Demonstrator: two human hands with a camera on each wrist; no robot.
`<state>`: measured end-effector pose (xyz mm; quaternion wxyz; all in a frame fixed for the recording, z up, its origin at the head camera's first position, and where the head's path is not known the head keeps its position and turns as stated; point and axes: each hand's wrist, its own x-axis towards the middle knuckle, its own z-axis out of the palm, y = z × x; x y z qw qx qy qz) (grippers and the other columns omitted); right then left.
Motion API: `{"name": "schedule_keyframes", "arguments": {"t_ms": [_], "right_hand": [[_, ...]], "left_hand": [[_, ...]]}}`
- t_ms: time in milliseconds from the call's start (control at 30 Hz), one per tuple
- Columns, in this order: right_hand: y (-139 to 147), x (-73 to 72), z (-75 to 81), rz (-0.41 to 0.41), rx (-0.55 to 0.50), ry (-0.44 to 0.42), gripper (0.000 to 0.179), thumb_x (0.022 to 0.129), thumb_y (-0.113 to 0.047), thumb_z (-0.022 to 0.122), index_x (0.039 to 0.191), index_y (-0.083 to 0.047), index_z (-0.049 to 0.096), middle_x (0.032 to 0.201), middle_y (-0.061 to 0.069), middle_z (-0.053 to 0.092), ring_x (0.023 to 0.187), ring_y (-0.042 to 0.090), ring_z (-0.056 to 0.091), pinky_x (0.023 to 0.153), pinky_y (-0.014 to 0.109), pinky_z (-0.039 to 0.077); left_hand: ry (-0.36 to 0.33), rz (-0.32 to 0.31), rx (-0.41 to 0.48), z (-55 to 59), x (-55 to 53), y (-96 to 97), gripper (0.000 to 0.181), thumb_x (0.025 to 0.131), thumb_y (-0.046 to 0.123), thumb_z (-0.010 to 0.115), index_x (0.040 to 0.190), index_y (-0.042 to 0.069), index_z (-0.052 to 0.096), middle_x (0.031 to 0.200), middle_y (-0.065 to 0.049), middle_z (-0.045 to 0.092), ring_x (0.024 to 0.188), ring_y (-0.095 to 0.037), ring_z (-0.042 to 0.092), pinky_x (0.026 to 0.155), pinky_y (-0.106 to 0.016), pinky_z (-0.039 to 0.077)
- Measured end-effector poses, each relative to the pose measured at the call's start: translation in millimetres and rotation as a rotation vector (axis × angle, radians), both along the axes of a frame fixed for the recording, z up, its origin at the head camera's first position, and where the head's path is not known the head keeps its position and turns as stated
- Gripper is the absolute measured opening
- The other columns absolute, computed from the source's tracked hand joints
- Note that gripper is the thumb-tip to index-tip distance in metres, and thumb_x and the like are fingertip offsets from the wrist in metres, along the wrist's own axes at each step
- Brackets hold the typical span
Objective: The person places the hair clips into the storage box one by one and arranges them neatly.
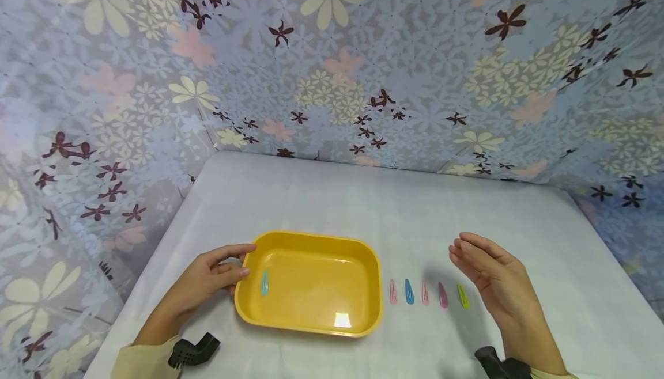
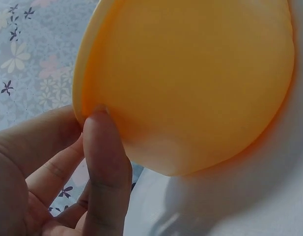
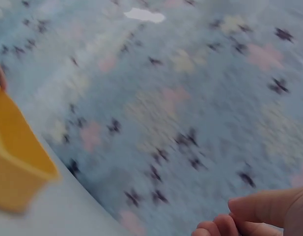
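A shallow yellow tray [image 1: 311, 328] lies on the table, and inside it near its left end is one light teal snap hair clip [image 1: 265, 283]. My left hand [image 1: 210, 272] pinches the tray's left rim; in the left wrist view the thumb [image 2: 106, 157] presses the wall while the fingers sit outside. To the right of the tray several snap hair clips stand in a row: pink [image 1: 393, 291], blue [image 1: 409, 291], another pink [image 1: 425, 293], darker pink [image 1: 443, 295] and lime green [image 1: 463, 296]. My right hand [image 1: 500, 281] hovers beside the green one, fingers loosely extended, nothing visible in it.
A white cloth covers the table [image 1: 332, 194]. Flower-patterned fabric [image 1: 332, 79] hangs behind it and on both sides. A black device [image 1: 194, 351] is strapped to the left wrist and another black device [image 1: 500, 363] to the right.
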<state>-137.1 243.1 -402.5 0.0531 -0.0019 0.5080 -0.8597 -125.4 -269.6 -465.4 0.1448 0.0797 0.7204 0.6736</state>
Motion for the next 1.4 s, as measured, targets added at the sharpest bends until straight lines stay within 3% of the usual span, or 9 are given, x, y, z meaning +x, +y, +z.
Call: {"name": "schedule_keyframes", "arguments": {"t_ms": [133, 200, 267, 400, 500, 633, 800, 1100, 1400], "right_hand": [[32, 11.5, -9.4, -0.072, -0.006, -0.041, 0.028, 0.102, 0.010, 0.053, 0.115, 0.001, 0.076, 0.104, 0.011, 0.075, 0.098, 0.024, 0.074, 0.091, 0.035, 0.056], [43, 16.5, -16.2, -0.111, 0.084, -0.067, 0.024, 0.101, 0.007, 0.058, 0.115, 0.000, 0.076, 0.105, 0.008, 0.075, 0.098, 0.022, 0.074, 0.090, 0.034, 0.057], [48, 19.9, -24.5, -0.185, 0.268, -0.127, 0.020, 0.098, -0.002, 0.068, 0.117, -0.001, 0.075, 0.104, 0.004, 0.076, 0.095, 0.020, 0.075, 0.086, 0.031, 0.058], [50, 23.6, -41.5, -0.255, 0.773, -0.299, 0.044, 0.093, -0.022, 0.079, 0.128, 0.002, 0.068, 0.101, -0.003, 0.075, 0.088, 0.013, 0.074, 0.077, 0.026, 0.060], [49, 23.6, -46.7, -0.183, 1.064, -0.349, 0.053, 0.094, -0.034, 0.076, 0.132, 0.002, 0.065, 0.100, -0.003, 0.075, 0.082, 0.010, 0.072, 0.072, 0.025, 0.059], [45, 24.3, -49.0, -0.079, 1.268, -0.315, 0.053, 0.092, -0.044, 0.076, 0.125, -0.003, 0.071, 0.099, 0.001, 0.076, 0.079, 0.011, 0.070, 0.066, 0.026, 0.054], [37, 24.2, -54.4, -0.057, 1.357, -0.258, 0.043, 0.090, -0.040, 0.080, 0.115, -0.006, 0.076, 0.094, 0.001, 0.077, 0.076, 0.012, 0.071, 0.065, 0.025, 0.053], [27, 20.6, -52.9, -0.103, 1.476, -0.145, 0.033, 0.088, -0.032, 0.082, 0.107, -0.005, 0.078, 0.084, -0.002, 0.074, 0.073, 0.014, 0.063, 0.066, 0.032, 0.047], [22, 21.6, -55.8, -0.141, 1.512, -0.116, 0.024, 0.087, -0.023, 0.082, 0.101, -0.003, 0.079, 0.079, -0.003, 0.071, 0.071, 0.016, 0.059, 0.061, 0.032, 0.044]], "left_hand": [[0.008, 0.001, 0.001, 0.4, -0.8, -0.6, 0.050, 0.098, 0.010, 0.071, 0.144, -0.002, 0.054, 0.119, -0.019, 0.051, 0.076, -0.010, 0.063, 0.065, -0.031, 0.060], [0.007, 0.007, -0.004, 0.6, -0.4, -1.4, 0.051, 0.097, 0.010, 0.071, 0.144, -0.002, 0.055, 0.119, -0.020, 0.052, 0.076, -0.010, 0.063, 0.065, -0.031, 0.060], [0.002, 0.015, -0.009, 0.9, 0.4, -1.9, 0.051, 0.097, 0.010, 0.072, 0.144, -0.002, 0.055, 0.120, -0.020, 0.052, 0.074, -0.010, 0.062, 0.064, -0.031, 0.060], [0.001, 0.009, -0.004, -0.2, 0.8, -0.3, 0.051, 0.097, 0.010, 0.071, 0.144, -0.003, 0.054, 0.120, -0.020, 0.053, 0.073, -0.009, 0.061, 0.063, -0.030, 0.059], [0.010, 0.002, 0.001, -1.4, 0.3, 0.4, 0.050, 0.098, 0.009, 0.070, 0.143, -0.003, 0.054, 0.119, -0.019, 0.052, 0.072, -0.010, 0.061, 0.063, -0.030, 0.059], [0.014, 0.001, -0.004, -3.1, 0.4, 0.5, 0.049, 0.098, 0.009, 0.070, 0.143, -0.003, 0.054, 0.118, -0.018, 0.052, 0.072, -0.009, 0.061, 0.063, -0.030, 0.059], [-0.002, 0.006, -0.005, -2.2, 0.5, -0.3, 0.051, 0.097, 0.010, 0.071, 0.144, -0.002, 0.054, 0.119, -0.020, 0.052, 0.072, -0.009, 0.061, 0.063, -0.030, 0.059], [-0.011, 0.019, -0.016, 1.8, -1.0, -0.6, 0.053, 0.097, 0.010, 0.071, 0.144, -0.004, 0.053, 0.120, -0.024, 0.053, 0.069, -0.011, 0.061, 0.063, -0.030, 0.059], [-0.011, 0.013, -0.023, 1.3, 1.0, -0.2, 0.053, 0.097, 0.011, 0.071, 0.145, -0.004, 0.052, 0.121, -0.024, 0.053, 0.071, -0.012, 0.062, 0.064, -0.031, 0.059]]}}
